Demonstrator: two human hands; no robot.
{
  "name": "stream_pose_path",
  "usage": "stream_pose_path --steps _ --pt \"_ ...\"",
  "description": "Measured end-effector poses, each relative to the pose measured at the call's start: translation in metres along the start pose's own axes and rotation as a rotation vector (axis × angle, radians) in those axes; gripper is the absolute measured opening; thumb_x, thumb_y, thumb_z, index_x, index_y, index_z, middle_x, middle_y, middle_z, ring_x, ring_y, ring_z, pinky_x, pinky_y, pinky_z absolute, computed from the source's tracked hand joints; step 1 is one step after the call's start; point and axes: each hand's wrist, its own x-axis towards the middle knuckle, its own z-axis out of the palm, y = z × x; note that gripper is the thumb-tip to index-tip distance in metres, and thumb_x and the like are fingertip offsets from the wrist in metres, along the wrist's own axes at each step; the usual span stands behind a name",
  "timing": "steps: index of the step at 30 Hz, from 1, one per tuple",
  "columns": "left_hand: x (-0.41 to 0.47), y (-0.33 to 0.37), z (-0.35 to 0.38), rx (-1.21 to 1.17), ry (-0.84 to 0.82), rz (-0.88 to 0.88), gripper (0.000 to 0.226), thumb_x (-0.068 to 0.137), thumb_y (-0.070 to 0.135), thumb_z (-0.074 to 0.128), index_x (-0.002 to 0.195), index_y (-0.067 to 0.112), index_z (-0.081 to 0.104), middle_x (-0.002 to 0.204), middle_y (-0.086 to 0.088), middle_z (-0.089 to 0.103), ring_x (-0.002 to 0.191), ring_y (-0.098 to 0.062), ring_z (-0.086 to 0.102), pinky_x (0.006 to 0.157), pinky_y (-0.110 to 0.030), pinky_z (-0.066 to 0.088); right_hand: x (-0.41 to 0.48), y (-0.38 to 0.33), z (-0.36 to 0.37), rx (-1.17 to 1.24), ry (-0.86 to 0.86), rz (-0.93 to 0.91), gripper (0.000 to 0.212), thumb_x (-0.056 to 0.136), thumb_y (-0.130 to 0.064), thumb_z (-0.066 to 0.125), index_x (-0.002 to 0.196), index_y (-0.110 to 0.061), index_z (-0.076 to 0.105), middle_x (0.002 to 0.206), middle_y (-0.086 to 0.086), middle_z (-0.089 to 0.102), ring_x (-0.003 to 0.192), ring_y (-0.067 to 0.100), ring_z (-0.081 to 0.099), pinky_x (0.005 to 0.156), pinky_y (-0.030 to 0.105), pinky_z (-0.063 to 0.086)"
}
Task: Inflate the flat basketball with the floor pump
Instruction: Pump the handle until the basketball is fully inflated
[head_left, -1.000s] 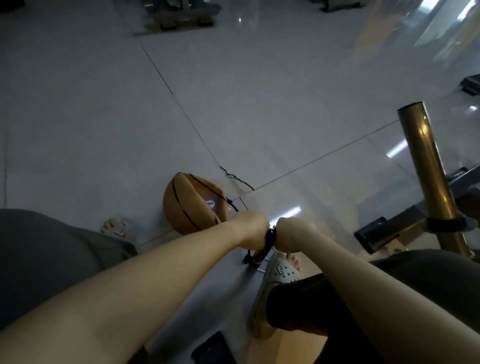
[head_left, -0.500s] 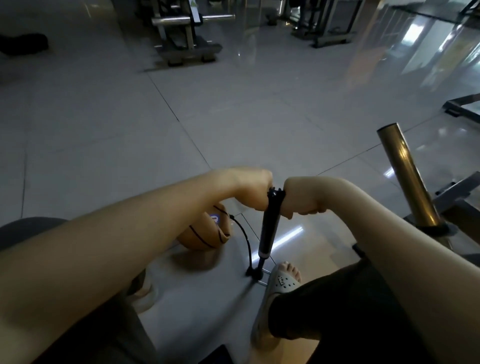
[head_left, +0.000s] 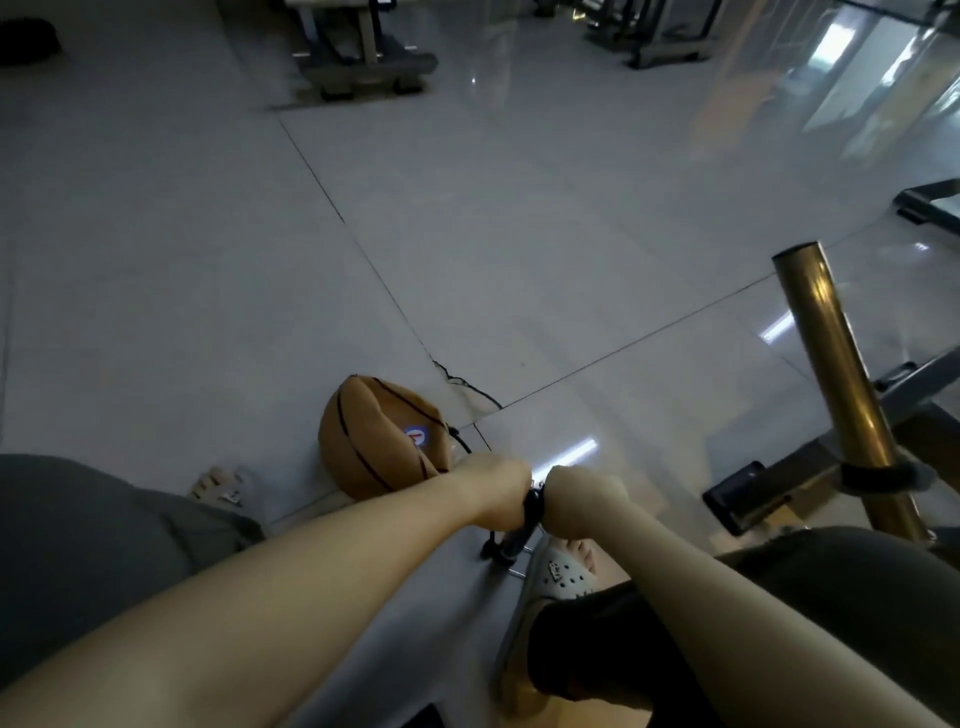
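Pumping step in hand; the stroke is judged at or near its bottom. Left hand (head_left: 496, 488) and right hand (head_left: 584, 499) sit side by side just below the centre of the frame. Both fists are curled tight round the black pump handle (head_left: 534, 505), one on each end, and only its middle shows between them. The fingertips are hidden under the knuckles. The handle is low: just a short piece of pump barrel (head_left: 511, 545) is visible between fists and floor, lower centre. A foot in a white clog (head_left: 563, 571) sits right beside the pump's base, seemingly on its metal foot bar; contact is not clear.

Basketball (head_left: 374, 447) lies on the grey tiled floor (head_left: 208, 260), left of centre, just up and left of the left hand. Its upper side is deeply caved in, so it is far from round. I judge the task early to midway, with many strokes left. A thin black hose (head_left: 461, 440) shows at the ball's right edge by the logo; needle seating cannot be made out.

Next move, as judged: draw the handle straight up to full height with both hands level, then press down again. This needs foot weight on the base so the pump does not tip. It also needs hose slack so the needle is not tugged from the valve. A brass-coloured post (head_left: 831, 374) stands at right, well apart.
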Motion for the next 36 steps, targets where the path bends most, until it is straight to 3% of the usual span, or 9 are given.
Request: stream_pose_path --steps 2,7,12,15,18,21,24,33,36 --pt "-0.009 0.001 0.001 0.035 -0.038 0.003 0.010 0.084 0.016 0.058 0.075 0.018 0.053 0.070 -0.001 0.052 0.077 -0.031 0.063 0.061 -0.031 0.044 -0.008 -0.003 0.004 0.008 -0.041 -0.011 0.007 0.087 -0.015 0.054 0.080 -0.015 0.052 0.090 0.001 0.062 0.086 0.020 0.062 0.073 0.029 0.044" --pt "-0.036 -0.007 -0.031 -0.098 -0.254 0.008 0.011 0.082 0.017 0.066 0.085 0.006 0.068 0.072 -0.010 0.063 0.063 -0.026 0.058 0.057 -0.032 0.046 -0.035 -0.013 -0.022 0.001 -0.076 -0.135 0.020 0.082 -0.014 0.058 0.066 -0.014 0.047 0.063 0.001 0.050 0.052 0.015 0.046 0.058 0.026 0.043" --pt "-0.065 -0.009 -0.129 -0.222 -0.093 0.052 0.010 0.083 0.018 0.074 0.078 0.013 0.067 0.065 -0.005 0.061 0.057 -0.018 0.056 0.052 -0.029 0.047 -0.077 0.006 -0.118 0.188 -0.028 -0.180 0.020 0.075 -0.010 0.062 0.057 -0.011 0.052 0.047 0.003 0.045 0.037 0.018 0.036 0.041 0.018 0.031" --pt "-0.069 -0.004 -0.145 -0.142 -0.035 0.070 0.010 0.083 0.015 0.073 0.077 0.012 0.066 0.065 -0.002 0.058 0.057 -0.016 0.054 0.051 -0.024 0.041 -0.081 0.011 -0.134 0.208 -0.018 -0.189 0.014 0.074 -0.010 0.061 0.062 -0.010 0.053 0.048 0.003 0.044 0.039 0.019 0.035 0.043 0.021 0.031" --pt "-0.050 -0.007 -0.088 -0.094 -0.097 0.059 0.016 0.083 0.010 0.066 0.070 0.014 0.058 0.060 0.000 0.051 0.054 -0.018 0.049 0.047 -0.025 0.035 -0.053 -0.001 -0.085 0.085 -0.089 -0.202 0.017 0.079 -0.009 0.059 0.063 -0.010 0.052 0.057 0.003 0.049 0.048 0.018 0.044 0.048 0.025 0.038" --pt "-0.034 -0.011 -0.018 0.015 -0.025 0.018 0.008 0.085 0.011 0.053 0.078 0.012 0.057 0.065 -0.003 0.048 0.073 -0.031 0.060 0.050 -0.028 0.035 -0.022 -0.013 -0.023 -0.019 -0.049 -0.165 0.017 0.085 -0.013 0.055 0.070 -0.014 0.046 0.069 0.000 0.052 0.072 0.021 0.056 0.065 0.029 0.047" --pt "-0.022 -0.006 0.010 -0.016 0.020 -0.022 0.009 0.087 0.014 0.053 0.093 0.010 0.060 0.085 -0.010 0.060 0.090 -0.034 0.064 0.059 -0.031 0.041 -0.010 -0.012 0.001 -0.077 0.036 -0.140 0.010 0.084 -0.014 0.055 0.078 -0.017 0.048 0.082 -0.001 0.056 0.078 0.023 0.057 0.066 0.029 0.045" --pt "-0.046 0.001 -0.008 0.003 -0.055 -0.008 0.009 0.086 0.017 0.055 0.088 0.012 0.062 0.071 -0.002 0.054 0.071 -0.028 0.058 0.053 -0.027 0.038 -0.038 -0.014 -0.009 -0.039 0.024 -0.182 0.024 0.086 -0.013 0.054 0.067 -0.017 0.040 0.067 -0.001 0.046 0.076 0.023 0.056 0.072 0.030 0.050" --pt "-0.067 -0.004 -0.058 -0.074 0.010 0.007 0.014 0.086 0.019 0.059 0.074 0.012 0.059 0.063 -0.003 0.052 0.058 -0.021 0.049 0.049 -0.025 0.033 -0.055 -0.009 -0.057 -0.018 0.041 -0.217 0.022 0.081 -0.012 0.057 0.062 -0.013 0.046 0.062 0.002 0.049 0.066 0.023 0.051 0.057 0.028 0.042"
